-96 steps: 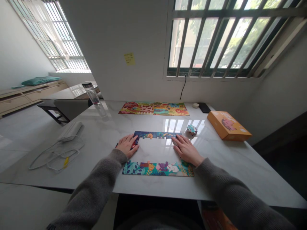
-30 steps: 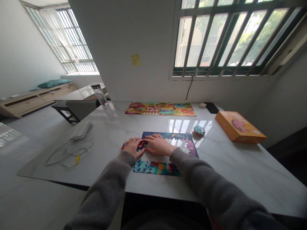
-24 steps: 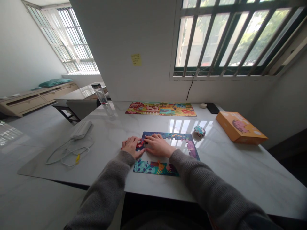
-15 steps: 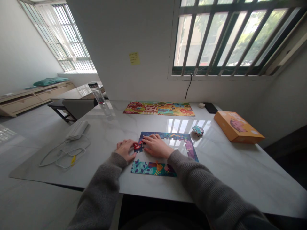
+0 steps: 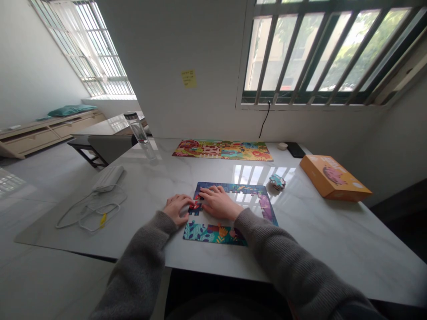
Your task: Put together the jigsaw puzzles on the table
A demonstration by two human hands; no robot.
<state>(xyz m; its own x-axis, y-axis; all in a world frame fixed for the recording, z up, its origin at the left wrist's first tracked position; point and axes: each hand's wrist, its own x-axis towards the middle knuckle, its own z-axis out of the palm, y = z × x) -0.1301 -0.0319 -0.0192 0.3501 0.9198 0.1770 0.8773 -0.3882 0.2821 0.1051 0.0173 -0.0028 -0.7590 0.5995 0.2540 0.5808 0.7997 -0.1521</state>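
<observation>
**Fig. Multicoloured cardboard jigsaw border (image 5: 230,188) almost laid; centre bare.**
Right hand (image 5: 218,203) spread flat; left hand (image 5: 176,209) curled at its 9 o'clock, by the red-and-navy piece (image 5: 195,208) (grip unclear).

The white marble bench (image 5: 333,240) carries a partly built jigsaw puzzle (image 5: 213,233), an assembled puzzle (image 5: 222,150), a small stack of loose pieces (image 5: 276,181), an orange box (image 5: 333,182), a dark phone (image 5: 295,150), a clear bottle (image 5: 136,129) and a white charger (image 5: 108,178) with a looped cable (image 5: 90,218).
</observation>
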